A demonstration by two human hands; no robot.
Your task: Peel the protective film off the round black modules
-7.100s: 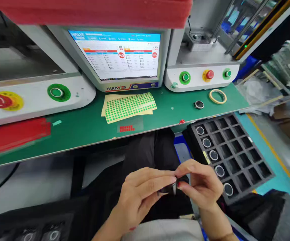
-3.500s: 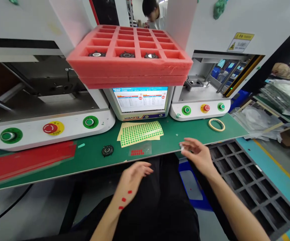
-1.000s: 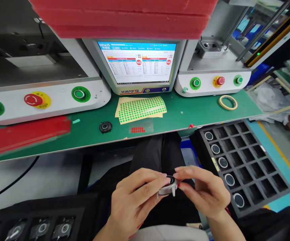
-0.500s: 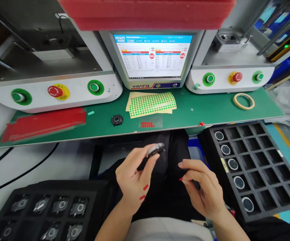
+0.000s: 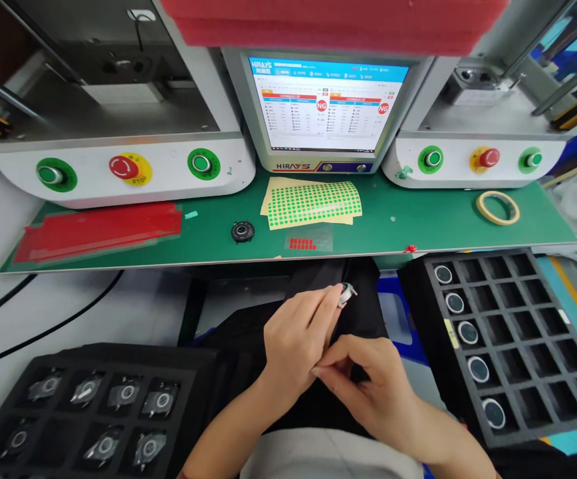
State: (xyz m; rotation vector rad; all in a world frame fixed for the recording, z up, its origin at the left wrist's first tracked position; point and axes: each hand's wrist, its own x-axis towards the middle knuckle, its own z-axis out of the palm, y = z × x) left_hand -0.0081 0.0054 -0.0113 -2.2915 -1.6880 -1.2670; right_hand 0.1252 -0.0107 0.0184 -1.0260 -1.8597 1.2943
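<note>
My left hand [image 5: 298,336] is closed round a silver-rimmed watch case [image 5: 347,295], held above my lap with its edge turned up. Most of the case is hidden by the fingers. My right hand [image 5: 368,386] has thumb and forefinger pinched together against the side of my left hand, below the case. What lies between those fingertips, if anything, is hidden. On the green bench [image 5: 209,249] ahead lie a black round watch back [image 5: 242,231], a clear sheet with small red stickers [image 5: 302,244] and a sheet of green dot stickers [image 5: 313,203].
Red strips [image 5: 99,229] and a tape roll [image 5: 498,207] lie on the bench. Behind stand a monitor [image 5: 331,110] and button panels [image 5: 123,169]. At left is a black foam tray [image 5: 82,362] with bagged parts; at right, a compartment tray [image 5: 512,339] with several round watch faces.
My left hand has turned over and moved right with the watch case. My right hand has come left to touch it. The red pieces on the left hand and the red bit at my right fingertips no longer show.
</note>
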